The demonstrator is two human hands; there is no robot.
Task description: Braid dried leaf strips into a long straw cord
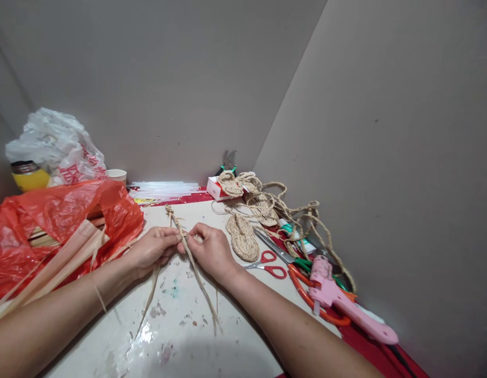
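A thin braid of pale plant fibre (174, 219) runs between my two hands above the white board (176, 320). Its knotted end points away from me, while loose strands trail down toward me. My left hand (158, 247) pinches the braid from the left with thumb and index finger. From the other side my right hand (211, 251) closes on the same strands, its fingertips almost meeting the left ones. Just right of that hand lies a coiled, sole-shaped woven piece (242, 239). Red-handled scissors (270, 264) rest below it, blades partly behind my right hand.
At left, a red plastic bag (65, 205) holds dry fibre strips (65, 260). Behind are a white bag (58, 142), a yellow container (30, 177), a paper cup (116, 175) and clear sticks (164, 189). At right lie braided cord (325, 231), orange-handled shears (300, 289) and a pink glue gun (338, 299).
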